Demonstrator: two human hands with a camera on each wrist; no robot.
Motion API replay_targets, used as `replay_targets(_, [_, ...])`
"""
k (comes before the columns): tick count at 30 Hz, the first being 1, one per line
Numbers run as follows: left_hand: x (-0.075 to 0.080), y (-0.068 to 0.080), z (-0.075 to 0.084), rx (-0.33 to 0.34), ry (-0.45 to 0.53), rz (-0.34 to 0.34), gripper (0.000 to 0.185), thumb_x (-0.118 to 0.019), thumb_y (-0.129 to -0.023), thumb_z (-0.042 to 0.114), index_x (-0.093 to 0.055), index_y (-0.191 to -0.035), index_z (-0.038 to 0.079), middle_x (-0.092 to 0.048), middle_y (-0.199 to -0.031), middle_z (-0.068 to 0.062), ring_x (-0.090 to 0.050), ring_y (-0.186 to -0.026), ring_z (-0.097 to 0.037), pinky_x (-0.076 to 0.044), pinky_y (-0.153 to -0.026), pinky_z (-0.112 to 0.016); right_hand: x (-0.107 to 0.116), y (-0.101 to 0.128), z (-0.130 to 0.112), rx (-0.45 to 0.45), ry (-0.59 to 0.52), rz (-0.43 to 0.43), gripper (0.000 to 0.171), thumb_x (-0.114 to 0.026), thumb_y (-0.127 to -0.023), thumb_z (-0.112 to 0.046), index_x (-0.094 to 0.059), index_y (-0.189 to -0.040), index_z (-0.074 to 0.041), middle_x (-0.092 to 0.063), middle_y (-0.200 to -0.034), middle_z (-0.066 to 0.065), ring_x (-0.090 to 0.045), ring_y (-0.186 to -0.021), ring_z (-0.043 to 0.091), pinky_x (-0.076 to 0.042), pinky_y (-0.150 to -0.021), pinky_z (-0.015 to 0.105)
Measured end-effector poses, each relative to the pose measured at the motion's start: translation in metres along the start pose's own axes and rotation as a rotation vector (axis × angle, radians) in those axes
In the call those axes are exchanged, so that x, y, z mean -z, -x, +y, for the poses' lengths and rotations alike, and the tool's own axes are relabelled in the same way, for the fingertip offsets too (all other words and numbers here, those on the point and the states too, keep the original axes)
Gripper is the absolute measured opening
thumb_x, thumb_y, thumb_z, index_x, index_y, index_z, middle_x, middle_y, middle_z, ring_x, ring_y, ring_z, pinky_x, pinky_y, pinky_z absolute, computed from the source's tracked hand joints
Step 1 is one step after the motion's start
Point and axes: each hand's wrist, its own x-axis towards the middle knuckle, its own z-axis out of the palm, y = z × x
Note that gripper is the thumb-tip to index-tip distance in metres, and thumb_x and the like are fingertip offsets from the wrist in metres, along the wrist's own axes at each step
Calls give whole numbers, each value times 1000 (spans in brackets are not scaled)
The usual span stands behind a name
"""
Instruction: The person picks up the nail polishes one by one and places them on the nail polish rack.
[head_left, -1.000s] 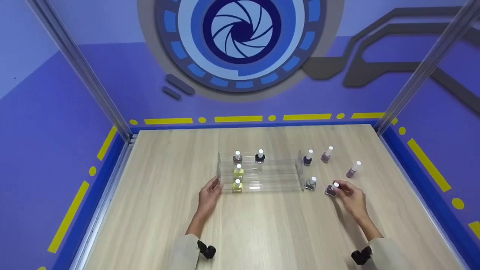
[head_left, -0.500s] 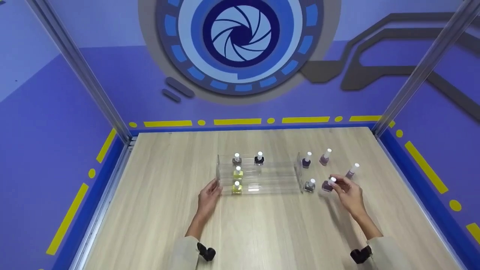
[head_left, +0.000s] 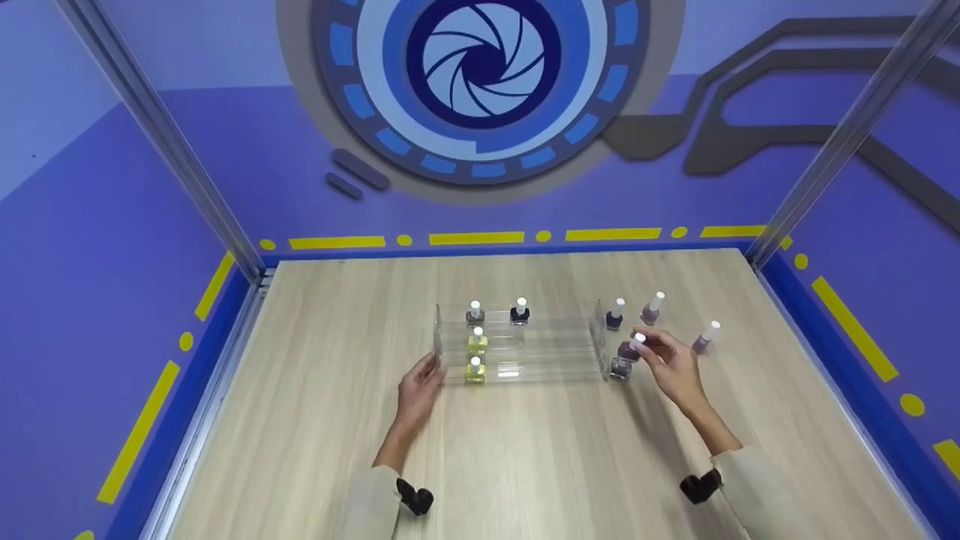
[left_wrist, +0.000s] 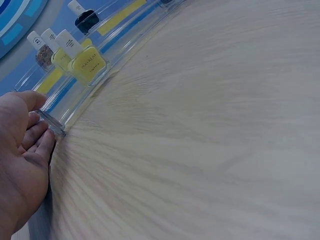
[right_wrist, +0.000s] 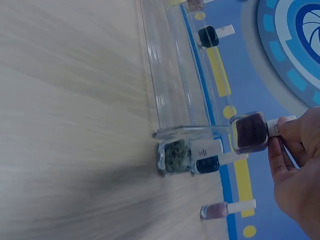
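Note:
My left hand (head_left: 418, 390) holds the left end panel of a clear stepped display rack (head_left: 556, 346), thumb on one side and fingers on the other in the left wrist view. Two yellow nail polish bottles (left_wrist: 88, 65), a glittery brown one (left_wrist: 44, 57) and a black one (head_left: 520, 311) stand on its tiers at the left and back. Off the rack's right end, my right hand (head_left: 677, 373) pinches a dark purple nail polish (right_wrist: 250, 132) by its white cap. That bottle is raised and tilted, overlapping a grey glitter polish (right_wrist: 175, 156) in the head view.
Beyond the rack's right end stand a dark navy polish (head_left: 615, 316), a mauve polish (head_left: 651, 310) and a slim lilac polish (head_left: 701, 343). The wooden table (head_left: 510, 465) is bounded by blue printed panels (head_left: 217, 172) at the back and sides.
My right hand has lifted the dark purple nail polish off the table and carried it left toward the rack's right end. The left hand stays on the rack.

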Motion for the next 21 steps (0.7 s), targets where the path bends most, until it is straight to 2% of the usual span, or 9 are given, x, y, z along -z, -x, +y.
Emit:
replay_targets(5, [1, -1, 1, -24, -9, 3, 50, -57, -106, 19, -46, -153, 8, -50, -155, -18, -48, -145, -34, -54, -109, -36, -15, -9, -4, 0, 11, -15, 22, -67, -91, 11, -68, -113, 15, -68, -111, 36, -68, -91, -3, -55, -82, 7])
replay_targets(7, [1, 2, 5, -25, -2, 0, 49, -56, -106, 17, -46, -153, 6, -50, -155, -19, -48, -145, -35, -54, -108, -35, -21, -11, -13, 6, 18, -32, 23, -67, -90, 13, -68, -114, 16, -68, -111, 36, -69, -92, 1, -56, -83, 8])
replay_targets(11, [0, 2, 5, -27, 2, -13, 50, -55, -106, 15, -44, -153, 3, -48, -156, -22, -48, -145, -37, -55, -106, -35, -32, -15, -15, 26, -3, -49, 24, -67, -90, 15, -67, -114, 17, -68, -111, 37, -69, -93, 3, -56, -84, 9])
replay_targets(16, [0, 0, -2, -30, -2, -1, 50, -56, -105, 16, -45, -153, 6, -50, -155, -19, -49, -144, -35, -56, -105, -34, -46, -22, -8, 52, -28, -70, 21, -69, -90, 11, -70, -111, 13, -70, -108, 35, -69, -93, 2, -55, -84, 7])
replay_targets(21, [0, 1, -1, 1, -1, 7, 51, -58, -105, 18, -46, -153, 8, -49, -156, -17, -47, -145, -34, -55, -107, -34, -62, -26, -16, 34, -25, -85, 21, -67, -90, 13, -69, -111, 15, -71, -109, 35, -72, -93, 11, -55, -83, 7])
